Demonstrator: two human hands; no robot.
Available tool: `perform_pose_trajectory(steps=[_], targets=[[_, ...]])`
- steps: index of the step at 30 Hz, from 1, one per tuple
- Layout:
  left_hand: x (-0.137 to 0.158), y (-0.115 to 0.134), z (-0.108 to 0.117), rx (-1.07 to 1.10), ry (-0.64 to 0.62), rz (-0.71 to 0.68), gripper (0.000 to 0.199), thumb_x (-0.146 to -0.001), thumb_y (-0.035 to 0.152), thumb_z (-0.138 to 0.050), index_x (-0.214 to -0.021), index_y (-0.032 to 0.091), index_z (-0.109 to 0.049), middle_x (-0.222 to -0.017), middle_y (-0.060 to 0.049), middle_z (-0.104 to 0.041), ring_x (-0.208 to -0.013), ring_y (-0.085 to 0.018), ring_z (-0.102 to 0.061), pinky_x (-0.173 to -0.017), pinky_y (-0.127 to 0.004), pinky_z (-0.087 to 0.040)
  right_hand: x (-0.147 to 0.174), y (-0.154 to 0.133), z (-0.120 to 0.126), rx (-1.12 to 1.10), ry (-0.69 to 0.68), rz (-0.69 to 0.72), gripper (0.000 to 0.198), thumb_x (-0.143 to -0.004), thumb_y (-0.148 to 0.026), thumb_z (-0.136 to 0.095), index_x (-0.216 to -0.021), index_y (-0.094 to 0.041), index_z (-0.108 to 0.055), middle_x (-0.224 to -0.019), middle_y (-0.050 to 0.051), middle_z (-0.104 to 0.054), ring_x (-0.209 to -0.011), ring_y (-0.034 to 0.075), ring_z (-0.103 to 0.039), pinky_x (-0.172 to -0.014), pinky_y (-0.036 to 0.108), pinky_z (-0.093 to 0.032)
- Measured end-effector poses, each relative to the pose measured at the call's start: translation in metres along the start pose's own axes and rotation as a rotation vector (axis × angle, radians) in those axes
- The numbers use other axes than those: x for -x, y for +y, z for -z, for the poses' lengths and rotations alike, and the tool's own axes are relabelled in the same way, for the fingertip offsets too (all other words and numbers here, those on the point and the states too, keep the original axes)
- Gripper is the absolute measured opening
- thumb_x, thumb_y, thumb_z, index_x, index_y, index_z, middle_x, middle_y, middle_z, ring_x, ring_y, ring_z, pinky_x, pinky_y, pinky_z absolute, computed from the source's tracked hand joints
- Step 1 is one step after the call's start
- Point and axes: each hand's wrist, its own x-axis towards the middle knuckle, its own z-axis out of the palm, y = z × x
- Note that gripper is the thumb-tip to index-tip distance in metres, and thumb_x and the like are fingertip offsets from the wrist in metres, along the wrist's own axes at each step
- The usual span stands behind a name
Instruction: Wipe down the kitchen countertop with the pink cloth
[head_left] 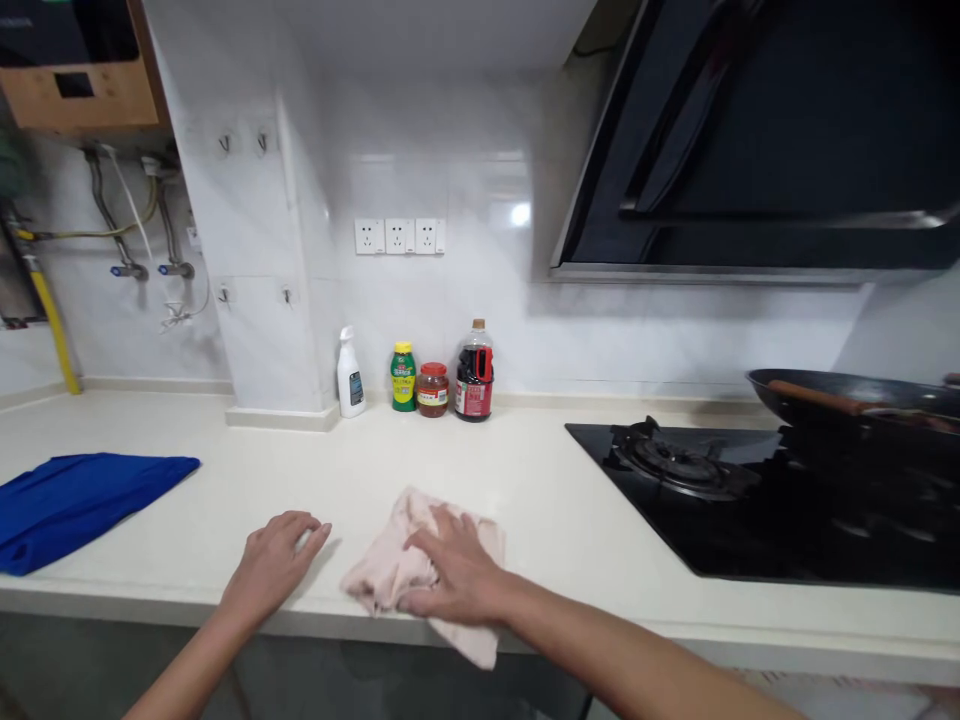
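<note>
A: Where's the pale pink fabric cloth held?
B: Partly over front edge of cream countertop, gripped under bare R hand. Bare L hand is held apart, loosely curled.
A: Behind?
B: Red-lidded round jar is set nr. wall.

From the person's head, the one camera looks forward and down over the near edge of the countertop, with the left hand and right hand close below and the tiled wall facing it beyond.
</note>
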Motion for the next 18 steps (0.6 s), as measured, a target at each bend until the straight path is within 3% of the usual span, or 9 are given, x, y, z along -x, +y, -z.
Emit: perform_pose_trajectory(steps=[3, 5, 9, 13, 18], targets=[[-0.002, -0.007, -0.003, -0.006, 0.003, -0.014, 0.043, -0.092, 0.054, -0.039, -0.103, 0.027, -0.072, -0.123, -0.006, -0.071, -0.122, -0.027, -0.058, -0.105, -0.043, -0.041, 0.003, 0.012, 0.001, -0.012, 0.002, 0.193, 0.065, -0.073, -0.055, -0.079, -0.129, -0.030, -0.058, -0.150, 0.010, -0.038, -0.139, 0.033, -0.032, -0.115, 0.050, -0.023], [-0.005, -0.013, -0.006, -0.008, -0.016, -0.015, 0.046, -0.093, 0.056, -0.039, -0.105, 0.027, -0.072, -0.125, -0.006, -0.070, -0.122, -0.028, -0.059, -0.104, -0.044, -0.042, 0.001, 0.041, 0.014, 0.039, 0.029, 0.206, 0.062, -0.070, -0.047, -0.083, -0.125, -0.031, -0.060, -0.140, 0.005, -0.047, -0.128, 0.027, -0.044, -0.109, 0.041, -0.033], [-0.010, -0.023, -0.011, -0.017, -0.010, -0.032, 0.048, -0.092, 0.057, -0.039, -0.107, 0.026, -0.073, -0.126, -0.007, -0.070, -0.123, -0.028, -0.060, -0.105, -0.042, -0.043, -0.002, 0.123, 0.054, 0.231, 0.160, -0.100, 0.047, -0.080, -0.045, -0.074, -0.124, -0.030, -0.062, -0.131, 0.004, -0.055, -0.118, 0.024, -0.051, -0.105, 0.037, -0.036], [-0.015, -0.030, -0.013, -0.010, 0.023, -0.002, 0.050, -0.091, 0.059, -0.042, -0.105, 0.024, -0.074, -0.123, -0.007, -0.072, -0.119, -0.028, -0.063, -0.105, -0.039, -0.046, 0.004, 0.204, 0.091, 0.317, 0.249, -0.373, 0.048, -0.095, -0.051, -0.050, -0.130, -0.019, -0.058, -0.135, 0.017, -0.052, -0.122, 0.033, -0.050, -0.106, 0.049, -0.033], [-0.017, -0.032, -0.013, -0.012, 0.050, -0.004, 0.047, -0.090, 0.057, -0.045, -0.100, 0.023, -0.077, -0.117, -0.007, -0.074, -0.111, -0.027, -0.067, -0.099, -0.035, -0.050, 0.012, 0.264, 0.114, 0.423, 0.316, -0.603, 0.055, -0.100, -0.053, -0.036, -0.137, -0.016, -0.052, -0.138, 0.022, -0.050, -0.131, 0.039, -0.043, -0.107, 0.059, -0.027]])
